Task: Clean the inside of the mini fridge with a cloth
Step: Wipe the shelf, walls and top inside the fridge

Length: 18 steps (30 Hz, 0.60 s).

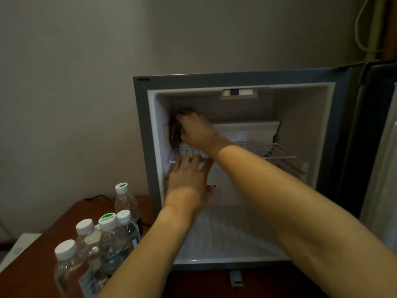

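Note:
The grey mini fridge stands with its door swung out to the right, its white inside bare. My right hand reaches into the upper left corner and presses a dark cloth against the left inner wall above the wire shelf. The cloth is mostly hidden behind that hand. My left hand is lower down, its fingers curled over the front edge of the wire shelf at its left end.
Several clear water bottles with white caps stand on the dark red table left of the fridge. The fridge door juts out at the right. A white compartment sits at the back above the shelf.

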{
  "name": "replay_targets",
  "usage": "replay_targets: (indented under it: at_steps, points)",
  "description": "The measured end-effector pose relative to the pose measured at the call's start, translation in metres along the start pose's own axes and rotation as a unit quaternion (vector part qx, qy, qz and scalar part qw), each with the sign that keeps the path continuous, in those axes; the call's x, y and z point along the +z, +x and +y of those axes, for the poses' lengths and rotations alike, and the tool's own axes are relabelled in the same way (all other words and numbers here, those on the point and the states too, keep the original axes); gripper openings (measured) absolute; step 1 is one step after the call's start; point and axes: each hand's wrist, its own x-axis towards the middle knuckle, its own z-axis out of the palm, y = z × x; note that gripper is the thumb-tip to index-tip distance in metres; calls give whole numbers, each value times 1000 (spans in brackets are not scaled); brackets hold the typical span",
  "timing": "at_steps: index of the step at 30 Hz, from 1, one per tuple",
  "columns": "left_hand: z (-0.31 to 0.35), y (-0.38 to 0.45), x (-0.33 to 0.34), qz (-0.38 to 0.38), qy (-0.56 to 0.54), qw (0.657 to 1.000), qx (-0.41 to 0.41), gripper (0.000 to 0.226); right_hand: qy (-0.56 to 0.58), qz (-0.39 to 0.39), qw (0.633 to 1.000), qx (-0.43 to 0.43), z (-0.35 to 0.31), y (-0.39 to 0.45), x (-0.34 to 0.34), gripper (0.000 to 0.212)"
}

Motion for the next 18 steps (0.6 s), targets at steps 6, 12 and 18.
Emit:
replay_targets:
  at_steps: [6, 12, 18]
  points:
    - [3, -2, -6, -28, 18, 999, -4, 79, 28, 18, 990, 139, 92, -23, -30, 45]
    - [5, -3, -8, -38, 20, 999, -14, 79, -51, 9, 962, 269, 162, -58, -59, 40]
    - [6, -1, -6, -48, 17, 999, -14, 79, -21, 30, 966, 257, 119, -42, -46, 35]
